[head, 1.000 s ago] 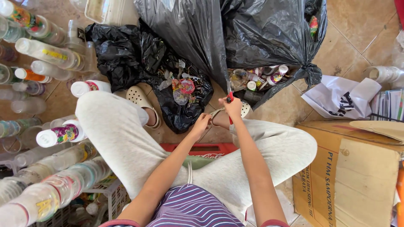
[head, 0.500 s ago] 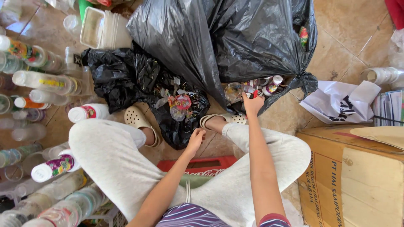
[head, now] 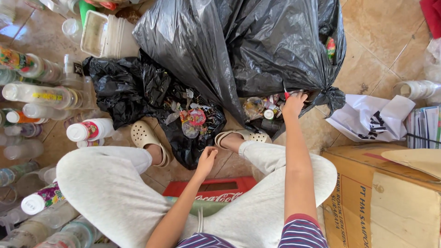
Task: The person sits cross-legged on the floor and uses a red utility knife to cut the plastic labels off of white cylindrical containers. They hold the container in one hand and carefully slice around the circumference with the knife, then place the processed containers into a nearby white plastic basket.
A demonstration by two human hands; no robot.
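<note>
My right hand (head: 293, 104) reaches forward to the torn lower edge of a big black rubbish bag (head: 257, 50). Its fingers are curled on a small red tool (head: 287, 94). Small bottles and caps (head: 265, 113) show in the bag's opening, just left of that hand. My left hand (head: 206, 158) hangs between my knees with its fingers loosely curled and nothing in it. It is near a smaller open black bag (head: 138, 87) that holds wrappers and scraps (head: 193, 118). I sit on a red crate (head: 216, 189) in pale trousers and cream clogs (head: 144, 135).
Several clear plastic bottles (head: 41, 94) lie along the left, with a white capped bottle (head: 89, 130) by my left foot. Stacked white trays (head: 103, 34) stand at the back. A cardboard box (head: 381, 197) and a white plastic bag (head: 372, 119) are on the right, on a tiled floor.
My right hand has gone from beside my left hand near my feet forward and right to the big bag's opening. My left hand has dropped back a little.
</note>
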